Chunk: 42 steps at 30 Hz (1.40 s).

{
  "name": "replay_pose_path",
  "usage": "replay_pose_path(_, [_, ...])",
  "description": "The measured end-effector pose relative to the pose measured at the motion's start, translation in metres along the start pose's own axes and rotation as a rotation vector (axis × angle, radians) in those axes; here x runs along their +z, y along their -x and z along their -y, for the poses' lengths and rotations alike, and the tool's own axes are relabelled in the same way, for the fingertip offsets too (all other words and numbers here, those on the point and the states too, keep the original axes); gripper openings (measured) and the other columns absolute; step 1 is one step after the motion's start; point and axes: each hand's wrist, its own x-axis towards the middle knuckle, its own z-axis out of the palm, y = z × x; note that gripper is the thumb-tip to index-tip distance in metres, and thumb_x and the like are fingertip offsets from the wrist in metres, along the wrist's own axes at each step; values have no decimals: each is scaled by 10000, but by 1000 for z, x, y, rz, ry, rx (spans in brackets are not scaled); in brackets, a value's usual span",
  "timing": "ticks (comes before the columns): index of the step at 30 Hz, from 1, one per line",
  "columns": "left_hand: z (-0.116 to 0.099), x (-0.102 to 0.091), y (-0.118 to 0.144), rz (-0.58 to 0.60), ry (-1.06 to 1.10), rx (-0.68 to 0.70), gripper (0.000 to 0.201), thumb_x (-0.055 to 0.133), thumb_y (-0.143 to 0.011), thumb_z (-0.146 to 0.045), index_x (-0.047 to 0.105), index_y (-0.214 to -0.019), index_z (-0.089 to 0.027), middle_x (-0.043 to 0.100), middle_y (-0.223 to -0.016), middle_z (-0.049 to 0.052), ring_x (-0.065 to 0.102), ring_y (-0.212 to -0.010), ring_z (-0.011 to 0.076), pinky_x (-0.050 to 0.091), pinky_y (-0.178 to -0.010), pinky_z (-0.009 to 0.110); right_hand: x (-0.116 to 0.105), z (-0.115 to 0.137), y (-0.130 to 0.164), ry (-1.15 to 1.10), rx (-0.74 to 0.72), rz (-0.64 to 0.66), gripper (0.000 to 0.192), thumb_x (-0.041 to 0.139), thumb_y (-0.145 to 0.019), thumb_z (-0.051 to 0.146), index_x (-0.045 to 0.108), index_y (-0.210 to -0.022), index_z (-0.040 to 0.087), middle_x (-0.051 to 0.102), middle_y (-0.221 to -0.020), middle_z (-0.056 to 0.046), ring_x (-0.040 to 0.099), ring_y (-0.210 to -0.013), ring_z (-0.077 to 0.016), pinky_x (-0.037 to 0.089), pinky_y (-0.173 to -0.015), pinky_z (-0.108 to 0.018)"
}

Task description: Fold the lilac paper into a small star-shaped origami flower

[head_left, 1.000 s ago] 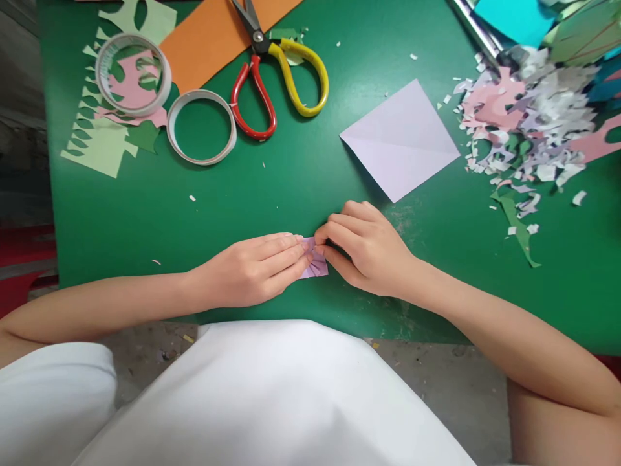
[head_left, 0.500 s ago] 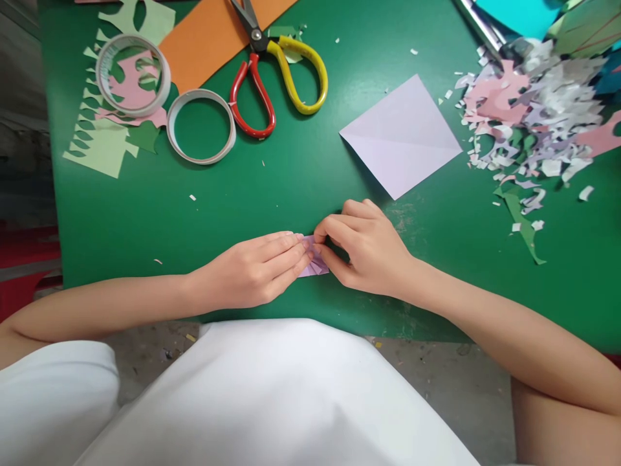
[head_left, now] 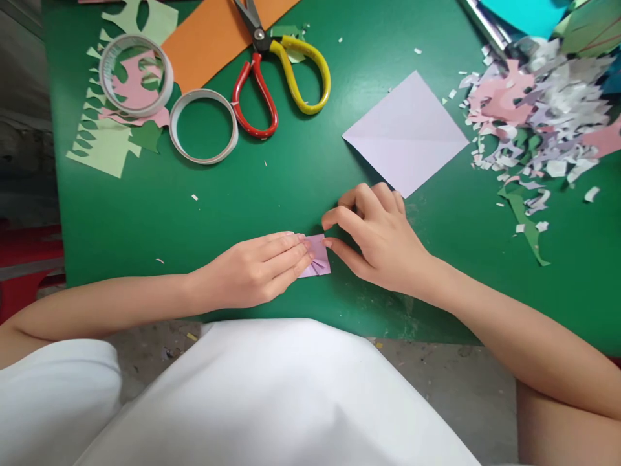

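Change: right hand [head_left: 376, 243] has lifted its fingers off the folded lilac paper [head_left: 317, 259], uncovering more of it; left hand unmoved.
Left hand [head_left: 257, 268]: lies flat, fingers straight and together, tips pressing the paper's left edge onto the worktop [head_left: 291, 175].
Right hand: fingers loosely curled, gripping nothing; thumb tip just beside the paper's right edge.
Folded paper: near edge of the worktop, between both hands.
Far side: lilac square sheet [head_left: 406, 133], scissors [head_left: 276, 71], two tape rolls [head_left: 204, 126].
Far right: heap of paper scraps [head_left: 538, 116].
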Motion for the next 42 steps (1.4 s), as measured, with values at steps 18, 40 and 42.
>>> replay_pose_path(18, [11,1,-3,-112,-24,-56,128,628,-906,-202,666,-1007,-134,731,-1072,106,719,-1045,224,627,-922,339,7,20,10,61,-38,-19,185,445,-985,334,517,-896,188,586,-901,-103,434,-815,-248,300,-700,-358])
replay_pose_path(40, [17,1,0,-78,148,-62,99,638,-915,-235,635,-955,-144,702,-1094,142,673,-1140,249,614,-968,381,5,19,3,-215,55,-83,64,526,-958,215,536,-895,207,620,-834,-27,469,-790,-191,318,-711,-338])
replay_pose_path(42, [16,2,1,-76,182,-89,39,626,-912,-193,623,-918,-154,690,-1126,139,659,-1167,247,612,-969,385,5,19,3,-220,57,-81,63,530,-948,202,539,-887,208,616,-824,-24,465,-791,-190,315,-713,-338])
